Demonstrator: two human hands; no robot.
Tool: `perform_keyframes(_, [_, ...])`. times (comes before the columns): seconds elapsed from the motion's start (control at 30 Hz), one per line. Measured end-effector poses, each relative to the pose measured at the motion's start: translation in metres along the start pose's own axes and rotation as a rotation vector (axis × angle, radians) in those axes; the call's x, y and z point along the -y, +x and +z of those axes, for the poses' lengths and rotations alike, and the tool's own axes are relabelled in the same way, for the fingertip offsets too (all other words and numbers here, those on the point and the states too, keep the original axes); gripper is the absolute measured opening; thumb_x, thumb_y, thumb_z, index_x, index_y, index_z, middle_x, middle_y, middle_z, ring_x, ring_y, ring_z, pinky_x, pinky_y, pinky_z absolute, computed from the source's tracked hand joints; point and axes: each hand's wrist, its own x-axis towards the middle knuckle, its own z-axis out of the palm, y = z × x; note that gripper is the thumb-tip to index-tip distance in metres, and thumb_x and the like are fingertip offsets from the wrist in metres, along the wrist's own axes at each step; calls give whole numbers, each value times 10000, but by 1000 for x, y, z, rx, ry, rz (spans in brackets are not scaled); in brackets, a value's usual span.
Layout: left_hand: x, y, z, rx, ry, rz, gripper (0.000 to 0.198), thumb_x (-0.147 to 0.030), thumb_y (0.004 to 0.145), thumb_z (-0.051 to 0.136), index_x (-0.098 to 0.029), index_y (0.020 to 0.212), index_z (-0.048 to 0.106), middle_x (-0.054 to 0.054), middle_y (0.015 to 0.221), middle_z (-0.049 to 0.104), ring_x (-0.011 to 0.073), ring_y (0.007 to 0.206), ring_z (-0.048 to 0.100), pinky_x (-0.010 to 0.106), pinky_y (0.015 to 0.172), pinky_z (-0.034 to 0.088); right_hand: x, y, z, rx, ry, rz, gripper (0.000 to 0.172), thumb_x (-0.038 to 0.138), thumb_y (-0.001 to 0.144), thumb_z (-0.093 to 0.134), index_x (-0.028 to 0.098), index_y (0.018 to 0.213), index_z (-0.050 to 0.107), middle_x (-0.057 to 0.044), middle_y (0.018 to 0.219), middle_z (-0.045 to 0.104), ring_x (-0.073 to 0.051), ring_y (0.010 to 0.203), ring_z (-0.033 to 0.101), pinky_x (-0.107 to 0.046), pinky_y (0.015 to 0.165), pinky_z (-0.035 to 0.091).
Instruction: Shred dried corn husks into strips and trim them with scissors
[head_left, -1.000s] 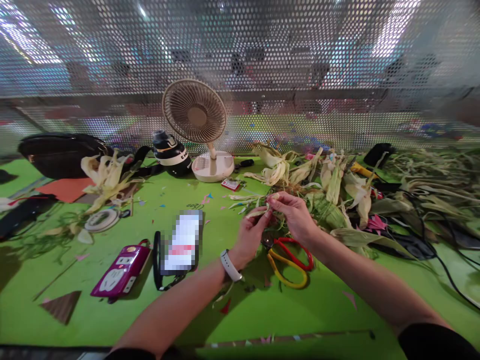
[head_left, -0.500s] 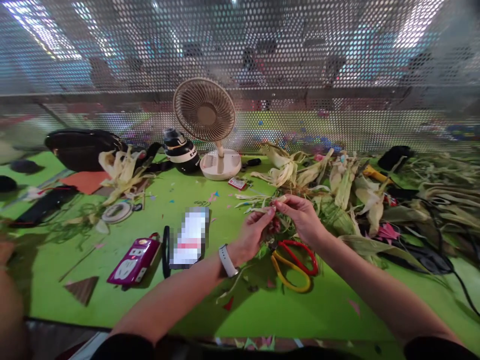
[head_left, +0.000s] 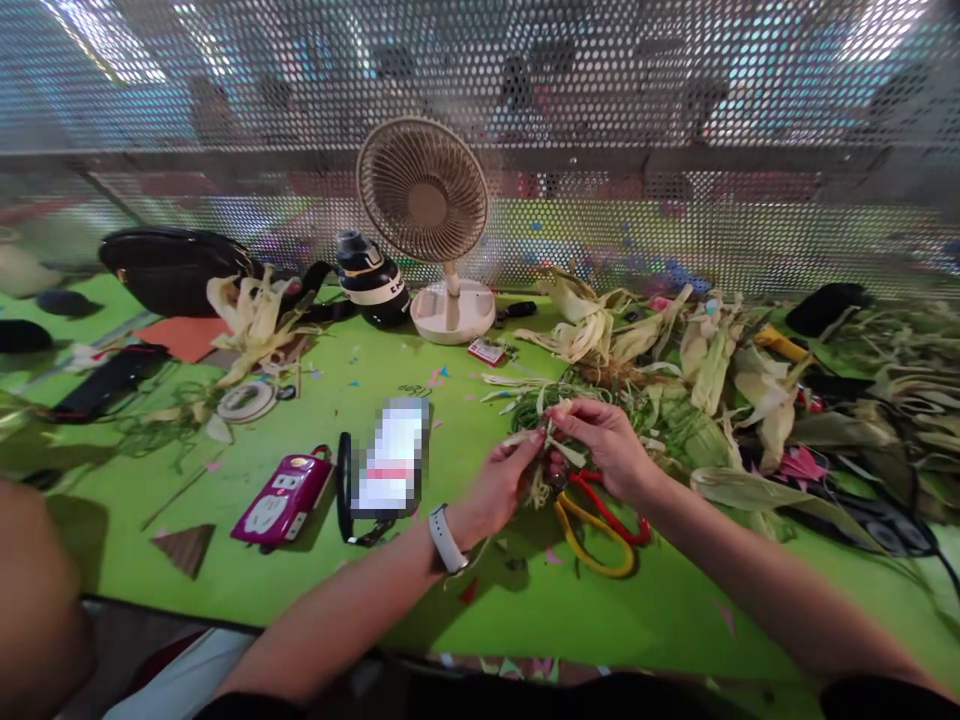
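Note:
Both hands meet over the green table. My left hand (head_left: 504, 485), with a white watch band on its wrist, pinches pale husk strips (head_left: 541, 486) between thumb and fingers. Touching the same strips from the right, my right hand (head_left: 602, 440) is closed on their upper part. Just below the hands lie scissors (head_left: 600, 545) with one yellow and one red handle, their blades hidden. Behind the fingers is a tangle of green strands (head_left: 529, 410). Corn husks (head_left: 705, 360) are heaped to the right.
A beige fan (head_left: 452, 310) and a black bottle (head_left: 371, 285) stand at the back. Left of my hands lie a phone (head_left: 390, 455), a purple device (head_left: 283, 500), a tape roll (head_left: 246, 400) and a black bag (head_left: 176, 268). Another person's arm (head_left: 37, 590) shows at the left edge.
The view has shifted, with the table items appearing further right and most of them slightly higher. More of the husk strips now shows between and below my fingers.

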Motion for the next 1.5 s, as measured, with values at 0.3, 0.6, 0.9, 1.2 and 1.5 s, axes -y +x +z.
perform_keyframes(0.3, [7, -8, 6, -87, 90, 159, 164, -334, 695, 755, -199, 785, 732, 4, 774, 654, 123, 751, 551, 265, 764, 449, -3, -5, -5, -105, -1082, -832, 196, 246, 917, 496, 187, 815, 654, -41, 691, 621, -161, 675, 547, -289, 663, 409])
perform_keyframes(0.6, [-7, -9, -2, -13, 380, 250, 257, -390, 757, 687, -155, 656, 665, -2, 658, 545, 118, 678, 475, 248, 672, 401, 2, -8, -11, 55, -1119, -703, 232, 289, 946, 441, 183, 884, 638, -11, 609, 619, -112, 518, 540, -209, 540, 388])
perform_keyframes(0.9, [-11, -10, -8, 14, 365, 249, 229, -382, 751, 695, -154, 739, 695, 5, 706, 606, 109, 691, 518, 238, 681, 431, 3, -5, -10, 160, -853, -592, 215, 290, 929, 487, 192, 857, 664, -12, 723, 689, -95, 583, 606, -173, 570, 444])
perform_keyframes(1.2, [-8, -8, -12, 42, 240, 95, 248, -253, 607, 821, -155, 803, 705, 8, 778, 711, 114, 710, 647, 258, 753, 514, 3, -6, -9, 192, -683, -607, 199, 277, 910, 524, 189, 859, 695, -22, 763, 715, -109, 646, 644, -184, 599, 478])
perform_keyframes(1.5, [0, -11, -8, 58, 169, 127, 232, -257, 673, 782, -176, 877, 707, -3, 810, 699, 91, 735, 625, 218, 748, 499, 2, -7, -4, 244, -489, -436, 186, 290, 877, 571, 196, 896, 730, -33, 842, 739, -135, 722, 672, -216, 663, 515])
